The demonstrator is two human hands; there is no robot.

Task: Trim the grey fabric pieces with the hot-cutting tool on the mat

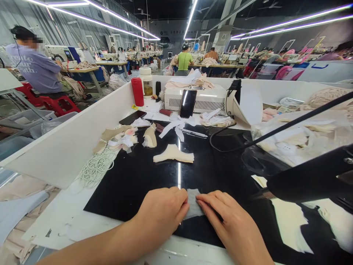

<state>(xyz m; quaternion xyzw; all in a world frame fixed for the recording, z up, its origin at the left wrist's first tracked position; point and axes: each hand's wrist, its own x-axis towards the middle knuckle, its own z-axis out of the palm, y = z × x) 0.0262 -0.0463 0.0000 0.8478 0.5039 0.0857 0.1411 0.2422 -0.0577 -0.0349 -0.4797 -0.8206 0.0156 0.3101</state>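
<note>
A lilac shirt shows "reate", "our", "ath."; a pillar bears a triangular warning sign.

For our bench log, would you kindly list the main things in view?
flat glossy mat: one, black, on white bench
thin fabric piece: one, pale grey, mat's front
curved fabric stack: one, cream, mid-mat
looped cord: one tangle, pale green, mat's left edge
flat rectangular phones: two, black, rear
cylindrical bottle: one, red, rear left
slatted box: one, white, rear
filled plastic bag: one, translucent, right
workers: several, variously dressed, background
left hand, right hand: two, bare, touching thin fabric piece
</note>
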